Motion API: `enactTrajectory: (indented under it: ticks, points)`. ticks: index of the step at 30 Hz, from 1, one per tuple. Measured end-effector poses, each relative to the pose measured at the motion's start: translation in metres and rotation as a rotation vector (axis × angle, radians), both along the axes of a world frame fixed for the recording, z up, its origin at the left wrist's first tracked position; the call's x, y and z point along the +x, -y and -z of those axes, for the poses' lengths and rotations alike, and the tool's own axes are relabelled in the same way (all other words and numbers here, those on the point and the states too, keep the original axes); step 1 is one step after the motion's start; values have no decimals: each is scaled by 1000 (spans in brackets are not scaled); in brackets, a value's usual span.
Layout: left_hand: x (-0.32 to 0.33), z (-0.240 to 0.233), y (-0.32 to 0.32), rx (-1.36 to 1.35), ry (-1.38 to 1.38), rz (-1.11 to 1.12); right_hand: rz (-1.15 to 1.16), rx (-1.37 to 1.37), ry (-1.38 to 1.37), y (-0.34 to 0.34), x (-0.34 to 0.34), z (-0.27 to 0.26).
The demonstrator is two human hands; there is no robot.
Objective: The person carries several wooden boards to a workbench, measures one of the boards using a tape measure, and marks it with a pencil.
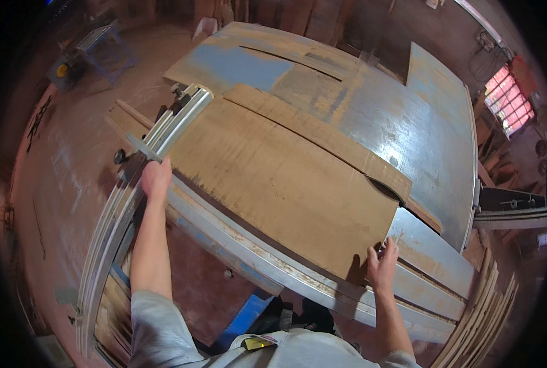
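A large brown wooden panel [273,193] lies flat on a sliding table saw [407,115]. Along its far side a narrower strip [319,126] is parted from it by a dark, straight gap, and the strip's right end curves up. At the panel's near left corner, my left hand [156,178] is closed on the aluminium crosscut fence [181,122], beside a flat metal stop [144,147]. My right hand [382,266] grips the panel's right edge by the near corner, its thumb on the panel's side; some fingertips are hidden.
The sliding carriage [255,250] runs along the near side. Several thin wood strips [478,313] stand at the lower right. A rail arm [510,216] juts out beyond the saw's right edge. A blue-framed machine [103,50] stands at the far left.
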State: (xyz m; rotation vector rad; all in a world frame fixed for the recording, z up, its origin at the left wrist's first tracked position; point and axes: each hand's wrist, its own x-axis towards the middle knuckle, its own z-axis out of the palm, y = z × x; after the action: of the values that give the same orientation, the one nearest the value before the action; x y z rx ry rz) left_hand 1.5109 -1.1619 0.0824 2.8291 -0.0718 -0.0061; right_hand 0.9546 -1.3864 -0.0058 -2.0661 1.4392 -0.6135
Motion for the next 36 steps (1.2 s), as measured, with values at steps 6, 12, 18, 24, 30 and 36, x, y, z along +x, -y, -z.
enactTrajectory:
  ticks: [6, 12, 18, 24, 30, 36]
  points:
    - [154, -67, -75, -1093, -265, 117, 323, 571, 125, 15, 15, -17]
    - [103, -66, -50, -1311, 51, 200, 377, 600, 281, 24, -4, 11]
    - [-144, 63, -35, -1223, -977, -121, 281, 857, 762, -9, -12, -35]
    - [-250, 62, 3, -1764, -1055, -267, 129, 1059, 809, -66, -58, -60]
    - [-369, 24, -33, -1807, -766, -149, 135, 1130, 932, -78, -143, -43]
    - [-510, 3, -110, -1974, -528, -122, -162, 1335, 964, -84, -213, -31]
